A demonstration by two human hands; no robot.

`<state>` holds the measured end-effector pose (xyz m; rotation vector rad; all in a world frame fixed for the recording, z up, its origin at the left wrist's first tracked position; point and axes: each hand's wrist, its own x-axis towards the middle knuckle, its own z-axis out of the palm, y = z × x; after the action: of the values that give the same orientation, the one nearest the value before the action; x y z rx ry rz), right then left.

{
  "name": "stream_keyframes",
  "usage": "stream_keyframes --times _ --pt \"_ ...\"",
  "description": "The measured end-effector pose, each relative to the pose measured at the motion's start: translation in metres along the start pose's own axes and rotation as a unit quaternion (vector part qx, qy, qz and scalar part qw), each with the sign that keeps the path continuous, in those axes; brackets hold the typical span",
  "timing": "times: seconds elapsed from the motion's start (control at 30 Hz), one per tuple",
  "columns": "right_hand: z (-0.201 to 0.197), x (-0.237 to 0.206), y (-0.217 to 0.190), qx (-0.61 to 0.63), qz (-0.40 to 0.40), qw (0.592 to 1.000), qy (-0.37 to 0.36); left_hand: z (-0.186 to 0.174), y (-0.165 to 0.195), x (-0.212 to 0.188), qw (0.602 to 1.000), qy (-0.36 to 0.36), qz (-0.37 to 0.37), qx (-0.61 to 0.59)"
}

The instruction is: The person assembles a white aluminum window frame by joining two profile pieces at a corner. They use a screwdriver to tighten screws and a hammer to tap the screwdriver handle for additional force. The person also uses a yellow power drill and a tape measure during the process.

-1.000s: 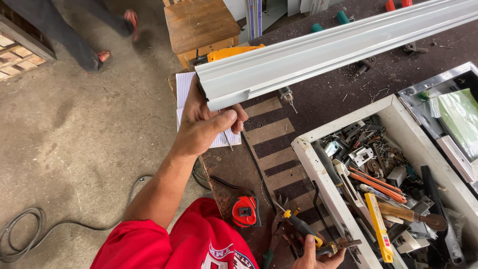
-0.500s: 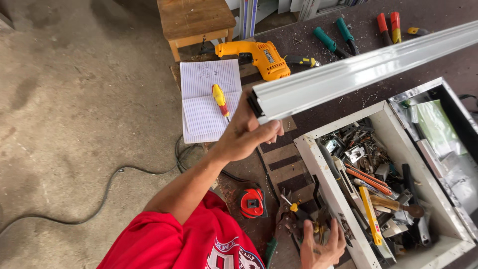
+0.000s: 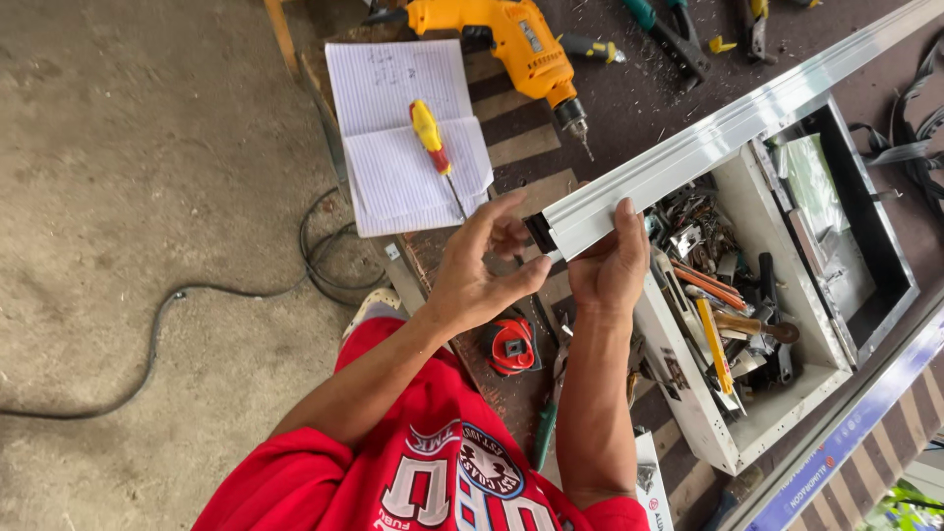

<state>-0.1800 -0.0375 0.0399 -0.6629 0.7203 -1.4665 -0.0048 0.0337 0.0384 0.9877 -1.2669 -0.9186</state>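
Observation:
A long silvery aluminium profile (image 3: 728,133) runs from the upper right down to my hands, above the workbench. My right hand (image 3: 610,264) grips its near end from below, thumb on the top face. My left hand (image 3: 484,267) is at the very tip, with thumb and fingers curled around the dark end (image 3: 539,234) of the profile. A red tape measure (image 3: 511,346) lies on the bench just below my hands.
An open notebook (image 3: 393,167) with a yellow-and-red screwdriver (image 3: 431,136) on it lies at the bench's left edge. A yellow drill (image 3: 511,39) and green-handled pliers (image 3: 669,34) lie beyond. A white toolbox (image 3: 688,393) full of tools sits to the right. A cable (image 3: 197,295) snakes over the concrete floor.
My right hand has left the toolbox and taken hold of the profile's near end. The profile end has come down closer to me, and my left hand has shifted to its tip.

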Motion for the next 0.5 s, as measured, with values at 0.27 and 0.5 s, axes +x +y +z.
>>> stream_keyframes --times 0.27,0.5 --pt "-0.006 -0.005 0.02 -0.025 0.008 0.998 0.055 0.006 -0.011 -0.01 0.992 0.084 -0.008 0.098" --pt "-0.011 -0.005 0.028 -0.016 0.02 0.998 0.056 0.007 -0.023 -0.012 0.984 0.132 0.027 0.116"
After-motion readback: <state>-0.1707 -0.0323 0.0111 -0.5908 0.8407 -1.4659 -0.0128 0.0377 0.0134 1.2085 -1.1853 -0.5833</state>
